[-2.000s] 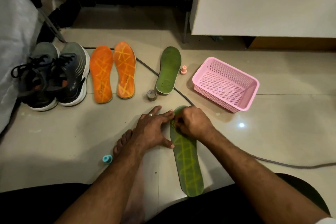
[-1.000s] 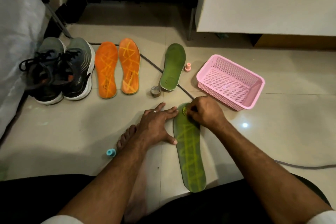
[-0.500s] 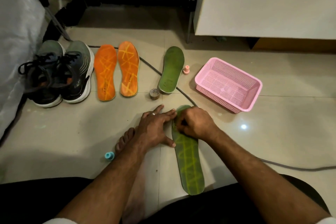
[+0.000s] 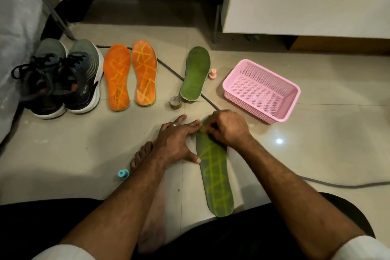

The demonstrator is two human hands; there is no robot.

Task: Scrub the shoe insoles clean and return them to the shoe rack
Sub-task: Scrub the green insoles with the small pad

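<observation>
Pale tiled floor [image 4: 63, 154], and closest in, a green insole [image 4: 215, 175] lies flat on it. The left hand [image 4: 175, 143] presses splayed, straight fingers beside its edge; the right hand [image 4: 228, 129] curls over the toe end, what it pinches hidden. Farther back: second green insole [image 4: 195, 74], orange insoles [image 4: 130, 74], sneakers [image 4: 61, 78], pink basket [image 4: 291, 99].

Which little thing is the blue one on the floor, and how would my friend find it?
Start at the grey shoes on the left, then come down the floor tiles toward the person's bare foot. Just left of the toes stands the blue cap. The pink cap sits far off by the basket, and only this one is blue.
</observation>
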